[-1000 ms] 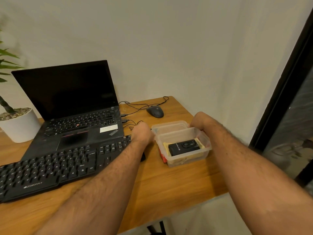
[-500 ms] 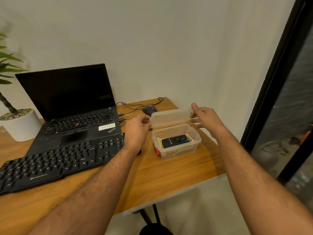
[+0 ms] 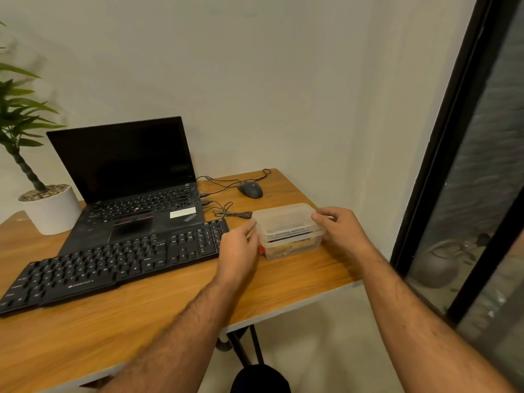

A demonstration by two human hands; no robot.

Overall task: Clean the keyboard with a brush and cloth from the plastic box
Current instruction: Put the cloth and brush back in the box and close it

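Note:
A clear plastic box (image 3: 292, 247) stands on the wooden table (image 3: 147, 316), just right of the black keyboard (image 3: 113, 265). Its translucent lid (image 3: 286, 218) lies across the top of the box. My left hand (image 3: 239, 248) pinches the lid's left edge and my right hand (image 3: 340, 229) pinches its right edge. Through the box wall I make out a dark flat item over something yellowish, and a red bit (image 3: 261, 249) at the left corner. No brush or cloth can be told apart.
An open black laptop (image 3: 127, 180) sits behind the keyboard, with a white plant pot (image 3: 52, 209) to its left. A dark mouse (image 3: 250, 190) and loose cables (image 3: 226, 211) lie behind the box. A black door frame (image 3: 442, 137) stands past the table's right edge.
The lid, held above the open box half a second ago, has come down onto the box. Both hands dropped with it, and the dark item inside is now covered.

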